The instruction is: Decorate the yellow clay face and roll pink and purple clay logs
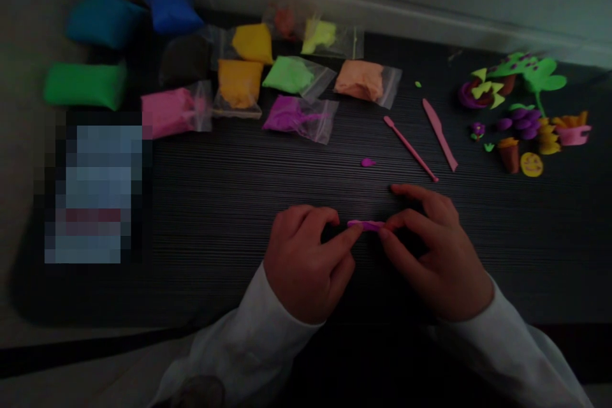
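A thin strip of purple and pink modelling clay lies on the dark table between my hands. My left hand is curled, its index fingertip pressing on the strip's left part. At the right end, my right hand pinches the strip between thumb and index finger, with another finger stretched out beyond. A small purple clay drop lies just past the strip. Farther off are a pink clay tool stick and a pink plastic knife.
Bags of coloured clay, among them a purple one and a peach one, line the back left. Finished clay figures, including a yellow smiley and a purple grape bunch, stand at right. A pixelated rectangle lies at left.
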### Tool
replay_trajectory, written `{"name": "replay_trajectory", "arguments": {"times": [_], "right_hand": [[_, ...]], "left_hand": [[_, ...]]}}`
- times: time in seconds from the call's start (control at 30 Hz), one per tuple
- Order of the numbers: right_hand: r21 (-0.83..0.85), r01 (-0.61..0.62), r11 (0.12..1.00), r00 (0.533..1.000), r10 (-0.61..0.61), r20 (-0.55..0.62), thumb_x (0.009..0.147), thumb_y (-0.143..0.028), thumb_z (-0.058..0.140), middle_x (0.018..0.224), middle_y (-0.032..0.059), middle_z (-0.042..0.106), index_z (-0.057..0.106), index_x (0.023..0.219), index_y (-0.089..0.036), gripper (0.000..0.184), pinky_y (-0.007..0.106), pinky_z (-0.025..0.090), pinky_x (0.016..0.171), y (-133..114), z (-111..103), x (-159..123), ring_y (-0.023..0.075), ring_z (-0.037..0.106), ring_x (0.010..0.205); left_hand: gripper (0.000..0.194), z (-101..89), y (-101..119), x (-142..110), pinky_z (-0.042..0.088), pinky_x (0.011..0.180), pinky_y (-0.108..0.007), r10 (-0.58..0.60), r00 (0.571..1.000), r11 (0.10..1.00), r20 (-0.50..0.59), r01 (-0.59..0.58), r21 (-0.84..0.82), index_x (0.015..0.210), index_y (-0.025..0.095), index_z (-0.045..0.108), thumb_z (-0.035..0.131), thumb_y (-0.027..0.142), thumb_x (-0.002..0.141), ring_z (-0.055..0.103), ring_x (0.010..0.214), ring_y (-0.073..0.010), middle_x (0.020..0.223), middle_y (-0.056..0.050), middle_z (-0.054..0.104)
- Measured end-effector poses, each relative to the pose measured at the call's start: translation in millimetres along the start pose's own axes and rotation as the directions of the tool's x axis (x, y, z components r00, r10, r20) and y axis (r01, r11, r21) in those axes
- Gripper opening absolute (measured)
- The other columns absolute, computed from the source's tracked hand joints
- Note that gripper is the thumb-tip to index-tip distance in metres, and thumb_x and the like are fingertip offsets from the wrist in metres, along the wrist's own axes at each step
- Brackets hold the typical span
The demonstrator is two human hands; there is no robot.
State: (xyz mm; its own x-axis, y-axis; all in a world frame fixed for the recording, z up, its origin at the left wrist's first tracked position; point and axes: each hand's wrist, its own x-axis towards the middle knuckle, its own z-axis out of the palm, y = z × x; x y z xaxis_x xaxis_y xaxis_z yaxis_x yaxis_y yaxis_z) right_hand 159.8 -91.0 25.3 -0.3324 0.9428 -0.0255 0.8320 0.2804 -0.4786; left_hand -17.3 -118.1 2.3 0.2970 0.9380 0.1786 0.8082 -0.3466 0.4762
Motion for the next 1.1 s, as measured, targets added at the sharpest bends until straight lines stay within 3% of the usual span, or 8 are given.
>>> {"name": "replay_trajectory", "arguments": {"times": [0.5, 1.1], "right_hand": [[-0.132, -0.041, 0.99, 0.994, 0.027, -0.102, 0.067, -0.029, 0.057, 0.107, 0.0098, 0.047, 0.051, 0.068, -0.019, 0.012, 0.048, 0.034, 0.085, 3.9, 8.6, -1.4, 0.0281, 0.043, 0.102], [-0.022, -0.058, 0.998, 0.992, 0.055, -0.111, 0.069, -0.025, 0.056, 0.109, 0.0098, 0.044, 0.048, 0.074, -0.02, 0.011, 0.045, 0.035, 0.089, 11.9, 5.5, -4.2, 0.0256, 0.041, 0.108]], "left_hand": [[0.03, -0.2, 1.1, -2.0, 0.036, 0.078, -0.04, -0.022, 0.999, 1.0, 0.04, 0.023, -0.021, 0.102, 0.028, 0.058, 0.047, 0.025, 0.075, 0.042, 0.088, -0.0195, 0.092, -0.005, 0.052], [0.028, 0.9, 0.4, -0.4, 0.038, 0.075, -0.039, -0.006, 1.0, 1.0, 0.005, 0.006, -0.007, 0.099, 0.027, 0.061, 0.049, 0.023, 0.073, 0.045, 0.085, -0.0189, 0.089, -0.005, 0.055]]}}
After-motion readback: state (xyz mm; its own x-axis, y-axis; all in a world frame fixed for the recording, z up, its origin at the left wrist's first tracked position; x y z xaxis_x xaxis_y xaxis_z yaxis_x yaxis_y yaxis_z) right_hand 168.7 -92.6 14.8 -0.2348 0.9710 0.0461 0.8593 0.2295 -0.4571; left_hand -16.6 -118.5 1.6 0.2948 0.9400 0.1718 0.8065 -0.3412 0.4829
